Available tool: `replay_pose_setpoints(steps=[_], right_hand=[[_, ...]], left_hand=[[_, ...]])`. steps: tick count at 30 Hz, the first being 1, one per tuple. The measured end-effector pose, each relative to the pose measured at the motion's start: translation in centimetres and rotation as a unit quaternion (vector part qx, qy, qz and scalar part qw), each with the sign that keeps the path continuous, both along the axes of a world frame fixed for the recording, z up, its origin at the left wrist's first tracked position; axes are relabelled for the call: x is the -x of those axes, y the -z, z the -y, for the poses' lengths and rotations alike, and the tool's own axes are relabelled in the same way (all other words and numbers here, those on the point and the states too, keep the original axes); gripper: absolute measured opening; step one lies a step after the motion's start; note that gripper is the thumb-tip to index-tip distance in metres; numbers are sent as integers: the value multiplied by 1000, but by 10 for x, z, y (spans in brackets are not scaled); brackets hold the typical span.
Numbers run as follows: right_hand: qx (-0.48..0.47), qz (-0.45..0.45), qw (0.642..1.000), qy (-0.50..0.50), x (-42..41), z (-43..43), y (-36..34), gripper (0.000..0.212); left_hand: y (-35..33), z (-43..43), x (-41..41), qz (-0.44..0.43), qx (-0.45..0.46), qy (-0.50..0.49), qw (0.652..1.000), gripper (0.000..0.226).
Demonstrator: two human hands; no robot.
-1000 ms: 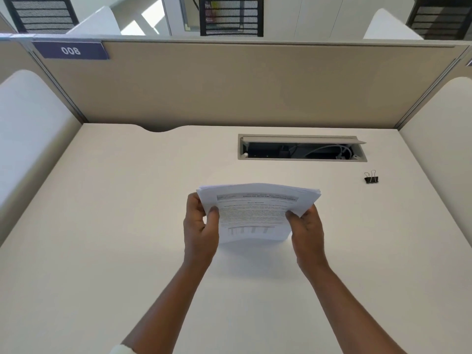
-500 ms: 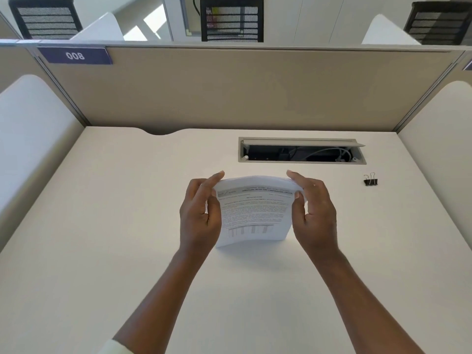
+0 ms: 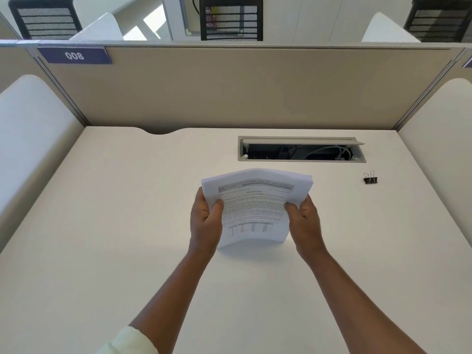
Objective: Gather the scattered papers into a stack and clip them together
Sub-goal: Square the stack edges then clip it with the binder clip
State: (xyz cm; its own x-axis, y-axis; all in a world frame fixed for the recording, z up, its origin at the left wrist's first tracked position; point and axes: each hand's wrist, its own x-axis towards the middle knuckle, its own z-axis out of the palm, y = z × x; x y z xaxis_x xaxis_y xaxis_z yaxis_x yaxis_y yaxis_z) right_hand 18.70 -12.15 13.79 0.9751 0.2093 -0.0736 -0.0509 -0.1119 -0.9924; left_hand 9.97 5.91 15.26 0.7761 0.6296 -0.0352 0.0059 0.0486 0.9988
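A stack of white printed papers [image 3: 255, 208] stands upright on its lower edge on the desk, bowed slightly, with text and a small chart facing me. My left hand [image 3: 205, 221] grips its left side, thumb on the front sheet. My right hand [image 3: 304, 219] grips its right side the same way. A small black binder clip [image 3: 370, 178] with silver handles lies on the desk to the right, well apart from both hands.
The cream desk [image 3: 127, 226] is walled by beige partitions at the back and both sides. An open cable tray [image 3: 301, 150] with wires is sunk into the desk behind the papers. A "008" label [image 3: 74, 56] hangs on the back partition.
Half a second ago both hands had fingers spread flat against the stack's side edges. Now they have closed on the sides again, and the top of the stack stands slightly higher.
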Motion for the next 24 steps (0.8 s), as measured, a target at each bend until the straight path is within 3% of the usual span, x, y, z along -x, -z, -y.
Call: replay_pose_setpoints(steps=[8, 10, 12, 14, 16, 17, 18, 21, 24], right_hand=[[3, -32, 999, 14, -1, 3, 20, 37], [38, 4, 999, 2, -6, 6, 18, 32], [99, 73, 992, -27, -13, 10, 7, 24], [151, 131, 978, -66, -22, 14, -9, 20], [195, 173, 959, -114, -33, 15, -29, 18], [220, 193, 946, -140, -38, 14, -39, 18], [245, 214, 931, -164, -41, 11, -49, 18], [303, 251, 892, -225, -46, 1, -67, 18], [284, 231, 901, -231, -53, 5, -68, 18]], left_hand=[[12, 1, 2, -6, 23, 4, 1000, 35], [6, -9, 0, 3, -14, 2, 1000, 26], [-12, -26, -4, 1, -125, 6, 992, 22], [-31, -47, -10, -47, -340, 20, 939, 39], [-45, -62, -18, -103, -547, 27, 830, 63], [-53, -63, -20, -113, -586, 41, 801, 67], [-59, -61, -23, -115, -587, 69, 798, 64], [-70, -47, -27, -148, -446, 182, 864, 27], [-60, -49, -23, -134, -291, 174, 931, 14]])
